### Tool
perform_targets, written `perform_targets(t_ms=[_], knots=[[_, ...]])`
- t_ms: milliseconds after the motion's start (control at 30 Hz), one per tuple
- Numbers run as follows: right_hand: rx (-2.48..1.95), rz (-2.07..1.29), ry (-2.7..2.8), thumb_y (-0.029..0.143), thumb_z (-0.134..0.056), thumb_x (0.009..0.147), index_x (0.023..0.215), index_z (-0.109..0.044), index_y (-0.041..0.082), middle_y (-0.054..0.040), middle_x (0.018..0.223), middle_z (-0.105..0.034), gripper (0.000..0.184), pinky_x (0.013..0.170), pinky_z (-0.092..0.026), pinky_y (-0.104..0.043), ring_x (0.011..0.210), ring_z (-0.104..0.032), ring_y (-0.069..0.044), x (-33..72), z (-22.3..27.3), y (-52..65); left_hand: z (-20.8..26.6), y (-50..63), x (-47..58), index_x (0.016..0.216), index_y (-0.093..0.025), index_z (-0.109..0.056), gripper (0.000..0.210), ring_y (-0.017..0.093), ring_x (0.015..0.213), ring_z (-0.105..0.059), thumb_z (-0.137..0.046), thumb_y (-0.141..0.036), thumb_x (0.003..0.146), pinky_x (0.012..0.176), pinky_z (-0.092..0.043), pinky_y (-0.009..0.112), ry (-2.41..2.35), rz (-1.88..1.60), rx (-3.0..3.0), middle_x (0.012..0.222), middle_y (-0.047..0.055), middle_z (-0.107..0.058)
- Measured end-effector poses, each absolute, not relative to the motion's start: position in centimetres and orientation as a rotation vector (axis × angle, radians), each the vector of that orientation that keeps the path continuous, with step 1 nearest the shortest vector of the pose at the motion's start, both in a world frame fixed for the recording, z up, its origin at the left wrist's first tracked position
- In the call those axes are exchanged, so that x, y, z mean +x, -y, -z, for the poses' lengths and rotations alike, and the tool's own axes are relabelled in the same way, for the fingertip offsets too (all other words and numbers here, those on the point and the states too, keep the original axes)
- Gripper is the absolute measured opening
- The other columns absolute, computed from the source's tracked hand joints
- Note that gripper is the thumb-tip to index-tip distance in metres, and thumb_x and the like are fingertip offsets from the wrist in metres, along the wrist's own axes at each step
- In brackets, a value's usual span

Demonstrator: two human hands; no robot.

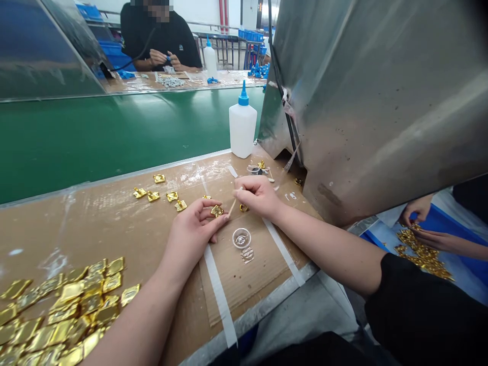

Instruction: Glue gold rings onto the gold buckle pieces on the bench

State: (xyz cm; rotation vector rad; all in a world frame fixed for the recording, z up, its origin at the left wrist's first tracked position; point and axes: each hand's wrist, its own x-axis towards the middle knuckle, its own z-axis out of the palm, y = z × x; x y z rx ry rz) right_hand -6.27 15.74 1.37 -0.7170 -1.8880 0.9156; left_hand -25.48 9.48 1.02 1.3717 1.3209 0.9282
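Pile of gold plates point(74, 305), near left, apparently left to do; clear cup point(241, 247) on cardboard point(259, 290); left hand point(200, 218) pinching one gold piece point(217, 211), right hand point(257, 195) gripping thin stick point(233, 205) just beside it, this piece seemingly mid-work. Beyond: scattered gold pieces point(153, 196), finished or not unclear; white bottle point(243, 127); metal panel point(381, 112) crowding the right side; green belt point(114, 142); co-worker point(163, 40) in black at far bench point(141, 87).

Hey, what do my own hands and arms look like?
Your left hand and right hand are bare and ungloved. Both forearms are bare, with nothing visible around the wrists. A black sleeve covers the right upper arm; any left sleeve is out of view.
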Motion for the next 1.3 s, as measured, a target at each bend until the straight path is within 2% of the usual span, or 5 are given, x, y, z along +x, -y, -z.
perform_targets(t_ms=[133, 333, 667, 967, 1300], knots=[[-0.344, -1.007, 2.274, 0.021, -0.052, 0.081, 0.057, -0.033, 0.022, 0.0046, 0.058, -0.034, 0.031, 0.058, -0.028, -0.028, 0.055, -0.034, -0.010, -5.6, -1.9, -15.2, -0.8, -9.5, -25.7, 0.108, -0.022, -0.062, 0.041, 0.012, 0.048, -0.053, -0.082, -0.048, 0.082, 0.051, -0.038, 0.023, -1.316, -0.931, 1.392, 0.067, -0.004, -0.065], [-0.337, -0.975, 2.463, 0.014, -0.051, 0.070, 0.057, -0.030, 0.023, 0.0054, 0.058, -0.030, 0.026, 0.057, -0.026, -0.029, 0.055, -0.030, -0.010, -5.6, -1.4, -15.1, -0.5, -9.5, -26.1, 0.108, -0.023, -0.062, 0.039, 0.012, 0.049, -0.054, -0.080, -0.047, 0.084, 0.052, -0.038, 0.022, -1.333, -0.915, 1.413, 0.061, -0.006, -0.061], [-0.722, -0.899, 1.872, 0.033, -0.055, 0.090, 0.058, -0.036, 0.022, 0.0045, 0.059, -0.037, 0.039, 0.059, -0.030, -0.028, 0.057, -0.036, -0.011, -6.4, -1.5, -15.7, -0.6, -9.5, -25.7, 0.106, -0.023, -0.060, 0.044, 0.012, 0.048, -0.054, -0.085, -0.049, 0.080, 0.053, -0.041, 0.025, -1.295, -0.898, 1.368, 0.077, 0.000, -0.074], [-0.810, -0.812, 1.938, 0.032, -0.056, 0.094, 0.059, -0.041, 0.020, 0.0046, 0.061, -0.041, 0.039, 0.062, -0.032, -0.027, 0.061, -0.041, -0.011, -6.8, -1.3, -15.8, -0.7, -9.5, -25.5, 0.103, -0.023, -0.059, 0.047, 0.012, 0.048, -0.055, -0.086, -0.051, 0.076, 0.053, -0.042, 0.025, -1.286, -0.900, 1.349, 0.081, 0.002, -0.077], [-0.792, -0.810, 1.960, 0.030, -0.057, 0.091, 0.059, -0.038, 0.021, 0.0053, 0.059, -0.039, 0.039, 0.060, -0.029, -0.027, 0.058, -0.036, -0.011, -6.8, -0.9, -15.9, -0.7, -9.4, -25.6, 0.106, -0.022, -0.061, 0.048, 0.011, 0.049, -0.055, -0.087, -0.050, 0.077, 0.052, -0.043, 0.024, -1.301, -0.906, 1.345, 0.083, 0.002, -0.077]])
